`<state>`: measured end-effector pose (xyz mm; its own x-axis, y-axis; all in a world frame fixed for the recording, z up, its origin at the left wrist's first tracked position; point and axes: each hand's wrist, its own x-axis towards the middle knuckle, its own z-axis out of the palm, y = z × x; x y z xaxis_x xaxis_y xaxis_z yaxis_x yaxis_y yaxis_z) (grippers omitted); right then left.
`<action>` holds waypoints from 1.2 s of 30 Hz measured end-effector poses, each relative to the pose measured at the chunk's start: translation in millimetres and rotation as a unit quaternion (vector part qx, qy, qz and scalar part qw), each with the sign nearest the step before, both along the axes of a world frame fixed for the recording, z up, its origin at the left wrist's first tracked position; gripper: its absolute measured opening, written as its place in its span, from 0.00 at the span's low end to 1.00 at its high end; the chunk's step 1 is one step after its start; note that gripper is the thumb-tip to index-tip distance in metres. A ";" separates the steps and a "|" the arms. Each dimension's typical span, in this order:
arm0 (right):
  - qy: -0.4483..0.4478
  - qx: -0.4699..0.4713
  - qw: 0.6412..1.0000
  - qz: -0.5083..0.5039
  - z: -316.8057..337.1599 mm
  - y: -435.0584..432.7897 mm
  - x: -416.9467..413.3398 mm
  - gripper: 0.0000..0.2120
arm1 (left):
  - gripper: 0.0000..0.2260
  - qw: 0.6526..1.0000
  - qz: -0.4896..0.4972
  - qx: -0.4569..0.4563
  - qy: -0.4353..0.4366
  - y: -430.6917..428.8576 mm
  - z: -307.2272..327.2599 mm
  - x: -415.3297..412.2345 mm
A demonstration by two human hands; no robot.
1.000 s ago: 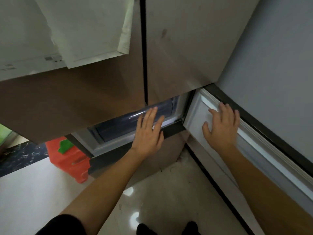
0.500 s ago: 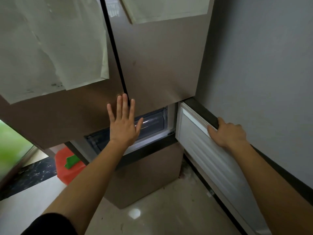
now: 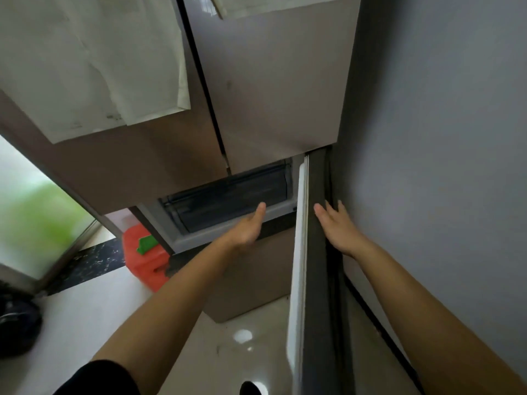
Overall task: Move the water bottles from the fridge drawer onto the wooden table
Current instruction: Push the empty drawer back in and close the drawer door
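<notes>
A brown fridge fills the upper view. Its lower right door stands swung out toward me, seen edge-on. Behind it shows the clear fridge drawer, dark inside; no water bottles are visible. My left hand reaches toward the drawer's front edge with fingers straight, holding nothing. My right hand lies flat with straight fingers against the outer face of the open door. The wooden table is out of view.
A grey wall stands close on the right, behind the open door. A red container with a green piece sits on the floor left of the fridge. White sheets hang on the upper doors. A dark object lies at far left.
The lower door has swung further out, now edge-on. My right hand let go of its top edge and lies flat on its outer side. My left hand dropped from the upper door toward the drawer.
</notes>
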<state>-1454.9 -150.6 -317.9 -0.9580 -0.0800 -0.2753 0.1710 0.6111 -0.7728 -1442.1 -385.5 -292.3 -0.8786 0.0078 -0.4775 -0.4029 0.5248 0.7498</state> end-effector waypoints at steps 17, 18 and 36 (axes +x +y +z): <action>0.028 -0.146 0.986 -0.074 -20.0 -177.2 -12.8 0.43 | 0.54 0.827 -0.108 -0.517 0.192 -137.1 -0.5 65.8; 0.028 -0.150 0.986 -0.071 -19.4 -181.9 -18.6 0.43 | 0.54 0.792 -0.108 -0.561 0.218 -143.6 -7.2 64.2; 0.035 -0.190 0.978 -0.084 -34.6 -233.4 -74.0 0.53 | 0.59 0.734 0.063 -0.620 0.272 -216.3 -11.5 -16.5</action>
<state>-1529.0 -384.0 -352.5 -0.9819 -0.0027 -0.1892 0.1828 0.2457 -0.9520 -1458.6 -601.8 -303.8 -0.8983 -0.2337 0.3721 -0.3248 0.9235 -0.2041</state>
